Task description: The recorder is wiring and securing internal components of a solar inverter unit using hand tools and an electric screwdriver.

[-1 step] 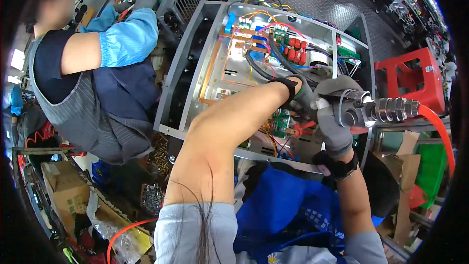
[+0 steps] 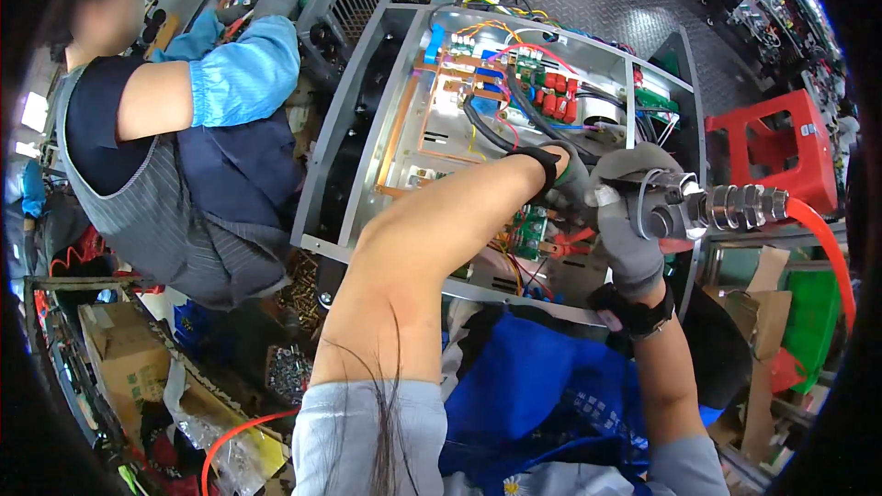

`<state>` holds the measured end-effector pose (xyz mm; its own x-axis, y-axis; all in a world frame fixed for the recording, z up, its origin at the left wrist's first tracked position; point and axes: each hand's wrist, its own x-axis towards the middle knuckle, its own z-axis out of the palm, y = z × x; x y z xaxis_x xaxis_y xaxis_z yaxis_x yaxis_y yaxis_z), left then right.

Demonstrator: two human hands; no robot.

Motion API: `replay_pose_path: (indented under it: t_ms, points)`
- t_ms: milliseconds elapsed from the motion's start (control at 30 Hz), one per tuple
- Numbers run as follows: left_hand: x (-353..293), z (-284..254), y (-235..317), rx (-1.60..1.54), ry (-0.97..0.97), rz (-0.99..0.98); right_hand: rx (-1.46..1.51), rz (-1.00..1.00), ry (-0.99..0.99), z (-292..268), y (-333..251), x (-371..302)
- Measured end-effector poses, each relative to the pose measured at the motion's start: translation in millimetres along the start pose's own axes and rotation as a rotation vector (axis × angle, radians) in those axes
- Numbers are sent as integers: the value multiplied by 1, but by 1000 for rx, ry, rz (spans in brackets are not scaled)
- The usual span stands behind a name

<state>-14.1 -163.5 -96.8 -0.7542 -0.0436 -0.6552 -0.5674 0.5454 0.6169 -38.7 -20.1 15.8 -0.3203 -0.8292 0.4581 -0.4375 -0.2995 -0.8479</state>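
Observation:
My right hand [image 2: 629, 239], in a grey glove, is wrapped round an air-powered tool [image 2: 678, 207] with a metal body and fittings. A red air hose [image 2: 820, 234] runs from its end. My left hand [image 2: 571, 186], also gloved, reaches into the open metal chassis [image 2: 367, 161] beside my right hand. Its fingers are mostly hidden, so I cannot see what they touch. The tool's working end is hidden by my hands. Around them lie a green circuit board [image 2: 527, 232], red components [image 2: 557, 97], thick black cables [image 2: 489, 127] and copper bars [image 2: 397, 133].
A red plastic stool [image 2: 781, 142] stands to the right, above a green bin [image 2: 813, 321] and cardboard. At the left a co-worker [image 2: 156, 174] in blue sleeves works at another unit. Loose screws [image 2: 287, 375] and a cardboard box [image 2: 119, 344] are at lower left.

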Motion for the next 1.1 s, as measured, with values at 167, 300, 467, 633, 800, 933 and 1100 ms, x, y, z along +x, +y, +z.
replay_pose_path:
  t_ms: [167,300,467,633,800,933,1100]
  points:
    - [-28,-9,6,42,49,6,-17,-36,3,-5,2,-6]
    - [-71,-23,-8,-159,112,302,-157,-36,-61,-18,17,-12]
    - [-123,-11,-6,-1227,203,148,-149,-68,-57,-20,15,-8]
    - [-150,10,-45,-215,656,404,-997,-479,-149,-28,91,-50]
    - [-188,3,33,-519,710,223,571,67,8,-58,131,-28]
    - [-183,34,-14,-632,765,255,-142,-106,194,-23,110,-21]
    - [-255,49,41,-1074,865,257,-75,-169,195,-25,87,-8]
